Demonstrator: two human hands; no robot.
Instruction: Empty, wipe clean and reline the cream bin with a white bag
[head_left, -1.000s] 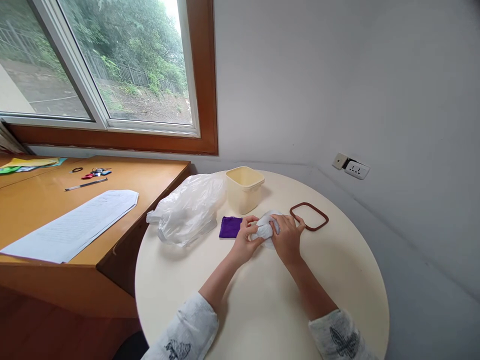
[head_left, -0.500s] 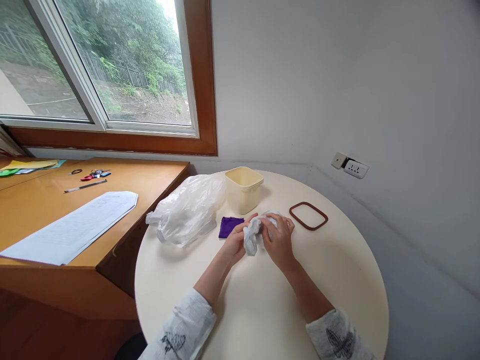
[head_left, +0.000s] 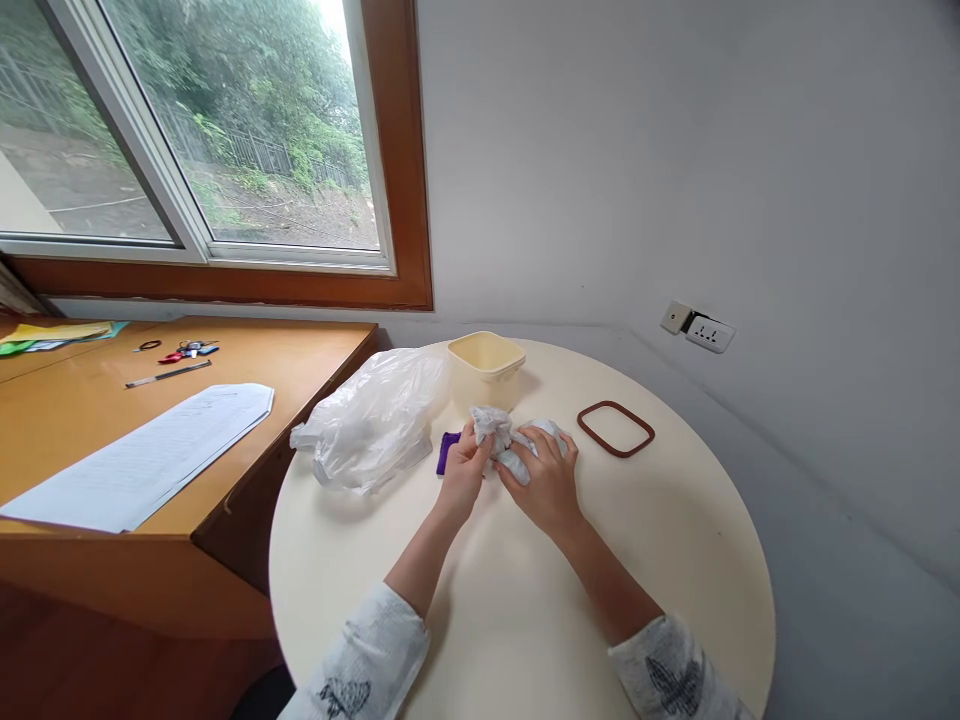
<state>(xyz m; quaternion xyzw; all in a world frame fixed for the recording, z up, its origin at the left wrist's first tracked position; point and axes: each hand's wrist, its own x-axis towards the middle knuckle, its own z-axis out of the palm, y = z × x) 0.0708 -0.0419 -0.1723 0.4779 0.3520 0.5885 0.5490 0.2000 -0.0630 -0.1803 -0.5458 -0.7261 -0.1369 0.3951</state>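
Observation:
Over the round cream table (head_left: 510, 620), my left hand (head_left: 465, 468) grips one gathered end of a crumpled whitish plastic bag (head_left: 491, 425). My right hand (head_left: 546, 480) is closed around the bag's bulkier part, its fingers curled over the top. Whatever is inside the bag, if anything, is hidden. Partly covered by my left hand, a purple cloth (head_left: 446, 452) lies on the table. Just beyond both hands stands an open, pale yellow plastic container (head_left: 486, 375). To the right rests a brown rounded-rectangular ring (head_left: 615, 430), flat on the tabletop.
A large clear plastic bag (head_left: 382, 420) spreads over the table's left side. The wooden desk (head_left: 315, 365) alongside holds papers (head_left: 150, 450), a pen (head_left: 169, 374) and keys (head_left: 196, 348). A wall with a socket (head_left: 710, 334) and a window (head_left: 285, 130) borders the table.
The gathered end of the crumpled bag has turned upward and away, with my left hand now on its near left side. My right hand stays on the bag, shifted slightly left.

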